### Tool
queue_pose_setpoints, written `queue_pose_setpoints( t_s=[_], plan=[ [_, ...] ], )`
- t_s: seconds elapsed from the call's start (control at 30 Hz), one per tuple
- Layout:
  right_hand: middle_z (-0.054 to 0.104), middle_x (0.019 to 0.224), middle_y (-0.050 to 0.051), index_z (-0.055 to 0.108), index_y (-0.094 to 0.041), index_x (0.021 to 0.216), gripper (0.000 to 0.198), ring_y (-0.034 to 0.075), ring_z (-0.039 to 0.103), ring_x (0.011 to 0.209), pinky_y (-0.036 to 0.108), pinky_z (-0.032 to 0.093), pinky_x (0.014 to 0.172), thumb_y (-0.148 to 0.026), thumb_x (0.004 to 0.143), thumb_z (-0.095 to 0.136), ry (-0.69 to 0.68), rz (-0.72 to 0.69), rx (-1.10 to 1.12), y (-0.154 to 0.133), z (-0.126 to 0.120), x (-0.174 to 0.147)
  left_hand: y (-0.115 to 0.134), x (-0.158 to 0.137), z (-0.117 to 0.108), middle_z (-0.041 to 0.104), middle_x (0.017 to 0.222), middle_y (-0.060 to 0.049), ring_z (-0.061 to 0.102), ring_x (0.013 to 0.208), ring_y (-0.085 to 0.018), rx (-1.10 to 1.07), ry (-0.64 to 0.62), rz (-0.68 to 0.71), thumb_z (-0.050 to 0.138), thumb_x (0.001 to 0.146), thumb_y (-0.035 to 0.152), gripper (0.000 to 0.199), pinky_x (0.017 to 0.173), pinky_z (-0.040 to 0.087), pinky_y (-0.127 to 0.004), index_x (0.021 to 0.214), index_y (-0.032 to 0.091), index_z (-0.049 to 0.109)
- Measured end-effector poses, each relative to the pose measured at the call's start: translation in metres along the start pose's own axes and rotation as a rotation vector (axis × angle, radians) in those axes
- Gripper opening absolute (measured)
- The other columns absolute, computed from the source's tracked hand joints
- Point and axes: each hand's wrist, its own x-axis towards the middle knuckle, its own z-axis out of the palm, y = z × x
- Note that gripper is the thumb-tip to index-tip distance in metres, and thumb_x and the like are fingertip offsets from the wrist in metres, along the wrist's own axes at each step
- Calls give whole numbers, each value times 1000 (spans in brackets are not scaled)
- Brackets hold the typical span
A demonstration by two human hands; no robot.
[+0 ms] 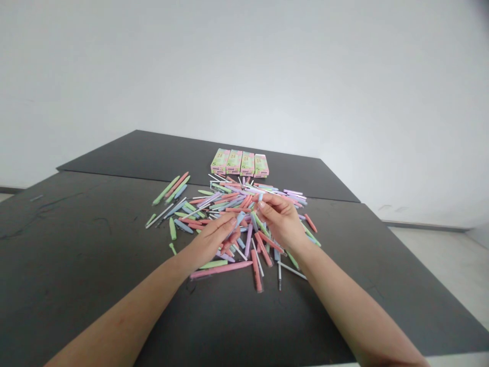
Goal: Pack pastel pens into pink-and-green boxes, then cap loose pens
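A heap of pastel pen parts (229,204) in pink, green, blue and purple, with thin white refills among them, lies spread on a dark table (76,244). My left hand (214,237) rests over the heap's near side, fingers closed around a light blue pen piece (240,218). My right hand (280,216) hovers just right of it, its fingertips pinched at a small piece near the blue one; what it pinches is too small to tell. Both forearms reach in from the bottom edge.
Several small green and pink boxes (239,162) stand in a row behind the heap. A second dark table (153,153) adjoins at the back. A white wall rises behind, and light floor (439,260) shows at the right.
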Motion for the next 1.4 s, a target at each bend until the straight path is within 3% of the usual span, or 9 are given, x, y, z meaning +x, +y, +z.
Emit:
queue_pose_setpoints(
  t_s=[0.1,0.37,0.53,0.63,0.83,1.03,1.13,1.27,1.4],
  plan=[
    [61,65,-3,75,-22,90,13,7,45,52,22,37,51,-30,79,74,-4,-11,-24,1,1,-1,1,-1,0,43,65,5,35,47,-6,26,-34,-9,42,95,51,41,50,46,-22,109,16,56],
    [67,69,0,74,-20,88,16,9,55,57,23,47,57,-34,79,75,-37,91,8,-1,5,-4,1,0,1,43,64,6,36,48,-7,44,-59,51,48,93,49,35,50,45,-22,102,17,57],
    [67,69,0,75,-19,86,14,9,57,60,21,47,59,-32,80,74,-94,108,36,5,10,-6,1,1,4,48,64,5,39,50,-8,101,65,76,61,87,42,34,51,48,-22,109,16,60],
    [67,71,0,75,-19,88,18,9,56,60,21,47,58,-34,79,74,-105,115,15,14,13,-9,-1,1,5,43,60,7,37,48,-8,91,117,49,61,86,44,39,47,50,-24,112,15,58],
    [65,73,-1,73,-20,86,18,9,52,57,22,46,55,-35,76,76,-98,88,-29,18,12,-8,-3,1,3,37,58,8,38,47,-8,92,134,34,62,84,48,35,44,54,-27,96,15,58],
    [61,73,-1,69,-21,104,27,8,48,52,22,40,51,-38,83,68,-204,102,-32,6,6,-7,-2,2,2,44,67,5,42,51,-9,113,129,28,61,84,48,35,44,54,-26,97,15,59],
    [59,73,0,67,-21,105,28,9,49,56,22,41,51,-42,87,62,-197,75,-121,0,7,-7,-3,2,2,48,74,2,48,60,-12,126,117,21,61,84,49,37,46,55,-27,99,15,60],
    [57,68,-1,68,-20,92,24,10,48,57,22,41,53,-42,85,66,-175,-26,-312,-6,10,-8,-5,2,2,44,71,3,46,59,-11,130,119,20,61,83,49,38,47,56,-28,100,15,61],
    [54,61,-3,66,-17,92,26,9,46,50,22,38,48,-43,86,64,-242,42,-333,-6,8,-8,-6,3,2,48,76,1,48,61,-12,140,120,12,60,84,49,41,47,57,-28,104,14,61]
  ],
)
